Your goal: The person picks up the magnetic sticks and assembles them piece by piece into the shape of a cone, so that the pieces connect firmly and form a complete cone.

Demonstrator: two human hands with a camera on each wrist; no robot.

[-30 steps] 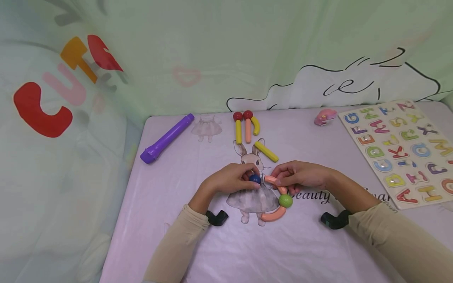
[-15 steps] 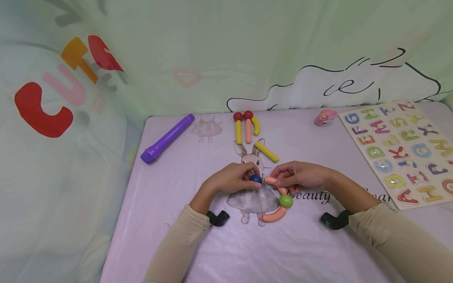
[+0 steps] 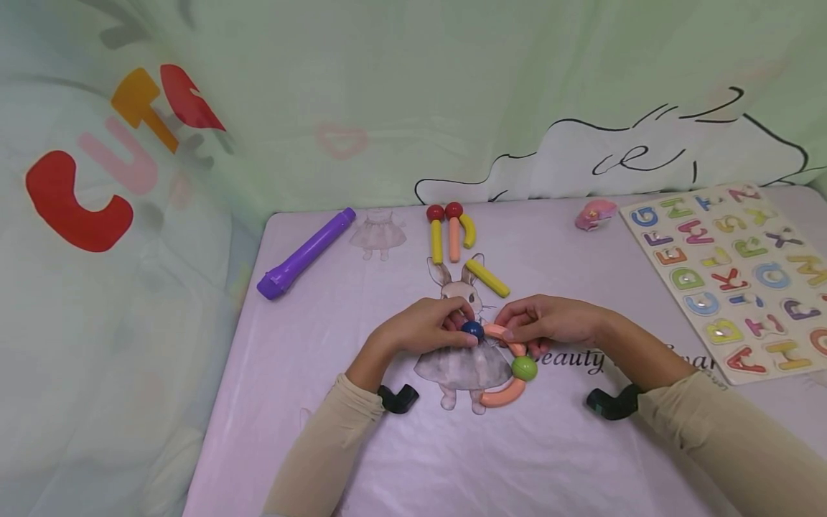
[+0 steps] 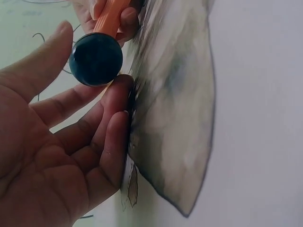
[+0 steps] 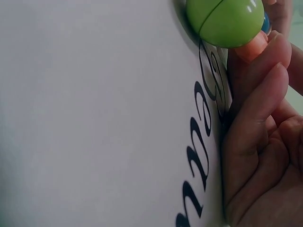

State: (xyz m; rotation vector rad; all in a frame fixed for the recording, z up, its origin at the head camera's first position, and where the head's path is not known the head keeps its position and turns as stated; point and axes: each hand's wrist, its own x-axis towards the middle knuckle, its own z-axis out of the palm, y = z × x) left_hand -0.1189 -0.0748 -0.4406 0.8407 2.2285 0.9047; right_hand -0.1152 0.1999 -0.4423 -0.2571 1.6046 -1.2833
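In the head view my left hand [image 3: 429, 323] pinches a blue ball [image 3: 473, 329] between thumb and fingers, over the printed rabbit. The ball, dark in the left wrist view [image 4: 96, 59], touches the end of an orange curved stick [image 3: 496, 330]. My right hand [image 3: 549, 321] holds that stick between thumb and fingers, hiding part of it. Its other end meets a green ball [image 3: 524, 368], and a second orange curved stick [image 3: 504, 395] runs on from there. Close up in the right wrist view, the green ball [image 5: 225, 21] sits just beyond the right fingertips.
Beyond the hands lie a yellow stick [image 3: 487, 278], a yellow curved stick [image 3: 468, 230] and two sticks topped with red balls [image 3: 436, 212]. A purple toy microphone [image 3: 305, 255] is at left. A letter puzzle board [image 3: 685, 269] and pink toy [image 3: 595, 214] are at right.
The blue ball has moved slightly right with my left hand's fingertips and now meets the orange curved stick; a gap showed between them earlier. My right hand has stayed almost still.
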